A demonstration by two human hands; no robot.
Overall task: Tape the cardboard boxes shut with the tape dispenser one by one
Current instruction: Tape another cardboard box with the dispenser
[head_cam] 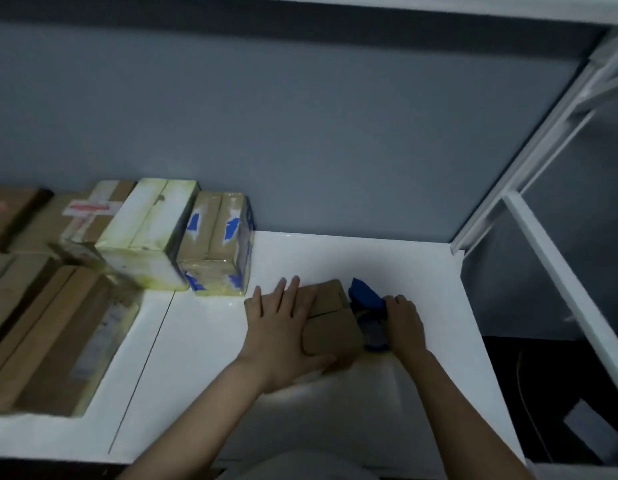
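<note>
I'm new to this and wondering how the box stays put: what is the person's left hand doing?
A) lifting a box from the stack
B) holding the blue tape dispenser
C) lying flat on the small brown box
C: the left hand lies with straight fingers on the small cardboard box, while the right hand grips the tape dispenser at its right side.

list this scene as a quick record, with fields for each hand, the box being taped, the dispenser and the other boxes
left hand: left hand lies flat on the small cardboard box, fingers straight
right hand: right hand grips the blue tape dispenser
dispenser position: against the box's right side
box flaps: folded closed; whether tape is on cannot be told
other boxes: wrapped boxes at back left, brown boxes further left
surface: white table
</note>
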